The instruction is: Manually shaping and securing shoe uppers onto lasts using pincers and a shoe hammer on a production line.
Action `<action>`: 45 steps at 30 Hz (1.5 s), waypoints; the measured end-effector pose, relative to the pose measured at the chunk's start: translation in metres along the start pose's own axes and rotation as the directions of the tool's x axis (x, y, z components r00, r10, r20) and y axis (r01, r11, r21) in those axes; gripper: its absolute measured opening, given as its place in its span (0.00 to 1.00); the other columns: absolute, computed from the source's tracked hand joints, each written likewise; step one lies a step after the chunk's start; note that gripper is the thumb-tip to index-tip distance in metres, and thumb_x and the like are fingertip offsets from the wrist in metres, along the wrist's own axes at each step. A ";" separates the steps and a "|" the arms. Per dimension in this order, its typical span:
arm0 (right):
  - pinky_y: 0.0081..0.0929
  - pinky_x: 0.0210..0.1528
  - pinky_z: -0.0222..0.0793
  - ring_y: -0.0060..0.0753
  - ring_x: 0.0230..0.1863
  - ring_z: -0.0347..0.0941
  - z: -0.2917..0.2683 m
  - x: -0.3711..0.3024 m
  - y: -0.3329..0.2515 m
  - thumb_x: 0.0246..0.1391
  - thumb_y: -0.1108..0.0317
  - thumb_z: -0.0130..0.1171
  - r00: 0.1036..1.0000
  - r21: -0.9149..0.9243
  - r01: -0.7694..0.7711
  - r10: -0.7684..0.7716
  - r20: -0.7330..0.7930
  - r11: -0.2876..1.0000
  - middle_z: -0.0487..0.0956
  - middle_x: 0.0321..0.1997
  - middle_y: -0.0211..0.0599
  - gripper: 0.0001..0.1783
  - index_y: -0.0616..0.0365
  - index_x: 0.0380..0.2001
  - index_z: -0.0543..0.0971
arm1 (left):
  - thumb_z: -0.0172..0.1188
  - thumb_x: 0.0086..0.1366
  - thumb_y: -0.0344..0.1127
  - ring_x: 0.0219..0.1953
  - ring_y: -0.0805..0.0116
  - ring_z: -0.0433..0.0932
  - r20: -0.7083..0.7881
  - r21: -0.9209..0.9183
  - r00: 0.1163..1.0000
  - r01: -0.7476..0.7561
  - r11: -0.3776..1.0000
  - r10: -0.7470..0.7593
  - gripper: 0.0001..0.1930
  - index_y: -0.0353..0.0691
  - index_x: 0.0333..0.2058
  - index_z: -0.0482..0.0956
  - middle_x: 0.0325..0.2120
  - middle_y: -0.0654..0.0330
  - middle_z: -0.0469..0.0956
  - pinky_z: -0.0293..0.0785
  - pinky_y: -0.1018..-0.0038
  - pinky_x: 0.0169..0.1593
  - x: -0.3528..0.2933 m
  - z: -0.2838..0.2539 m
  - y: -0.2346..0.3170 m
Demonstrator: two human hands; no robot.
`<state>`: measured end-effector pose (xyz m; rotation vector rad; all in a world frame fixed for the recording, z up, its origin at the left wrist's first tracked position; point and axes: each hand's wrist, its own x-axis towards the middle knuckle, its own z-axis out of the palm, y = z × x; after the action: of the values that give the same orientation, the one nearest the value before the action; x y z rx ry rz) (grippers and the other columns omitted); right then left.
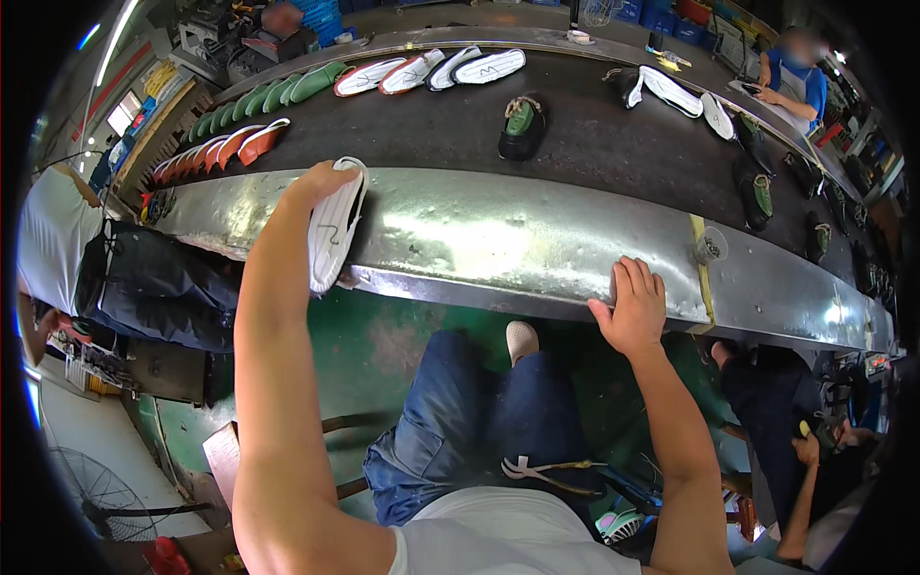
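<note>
Near the left end of the bench's metal edge, my left hand point(322, 180) grips the far end of a shoe sole point(335, 230). The sole is white with a dark handwritten mark and stands on its side, its near end over the metal rim. Part of my grip behind it is hidden. My right hand point(636, 305) lies on the metal edge point(537, 230) further right, fingers stretched out, holding nothing. A small clear cup point(710, 245) with small dark bits in it stands just beyond that hand, beside a yellow tape strip point(704, 283).
Beyond the metal edge, the dark belt point(422, 125) carries green uppers point(278, 94), orange-red uppers point(225, 146), white soles point(489, 67) and a black-green shoe point(521, 127). A forked pale tool point(527, 468) lies by my lap. Co-workers sit at left, right and far right.
</note>
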<state>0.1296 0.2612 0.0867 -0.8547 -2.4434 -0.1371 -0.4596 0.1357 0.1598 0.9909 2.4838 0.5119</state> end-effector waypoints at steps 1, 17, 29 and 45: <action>0.52 0.64 0.57 0.50 0.63 0.65 -0.003 -0.004 0.001 0.46 0.47 0.67 1.000 -0.001 -0.017 0.017 0.000 1.000 0.73 0.59 0.46 0.37 0.64 0.52 0.74 | 0.66 0.59 0.60 0.48 0.51 0.81 0.013 0.003 1.000 -0.013 1.000 0.013 0.43 0.36 0.64 0.64 0.44 0.47 0.81 0.73 0.54 0.57 -0.026 0.001 0.012; 0.44 0.52 0.74 0.54 0.49 0.75 -0.090 -0.225 -0.099 0.40 0.67 0.73 0.456 0.375 -0.085 -0.298 0.838 0.923 0.73 0.55 0.49 0.41 0.58 0.58 0.67 | 0.63 0.69 0.43 0.58 0.67 0.68 0.064 -0.880 0.953 -0.086 0.467 0.297 0.39 0.46 0.72 0.52 0.56 0.57 0.71 0.62 0.71 0.64 -0.366 0.301 0.005; 0.25 0.37 0.72 0.24 0.33 0.75 -0.088 -0.219 -0.086 0.50 0.74 0.57 0.295 0.309 -0.951 -0.361 0.885 -0.019 0.79 0.40 0.37 0.24 0.63 0.52 0.71 | 0.48 0.75 0.56 0.60 0.67 0.67 0.180 -0.912 0.835 -0.056 0.407 0.519 0.35 0.45 0.71 0.49 0.55 0.56 0.73 0.58 0.70 0.66 -0.373 0.281 0.011; 0.34 0.31 0.75 0.30 0.30 0.79 -0.035 -0.134 -0.135 0.66 0.64 0.54 0.316 0.416 -0.830 -0.301 0.900 0.372 0.81 0.33 0.38 0.13 0.64 0.44 0.76 | 0.54 0.74 0.44 0.56 0.68 0.71 0.192 -0.802 0.892 -0.099 0.590 0.410 0.28 0.43 0.68 0.59 0.53 0.55 0.75 0.66 0.72 0.61 -0.371 0.271 0.014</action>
<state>0.1510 0.0718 0.0567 -0.9652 -2.3432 2.3309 -0.0712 -0.0702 0.0263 0.9437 1.4961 1.2477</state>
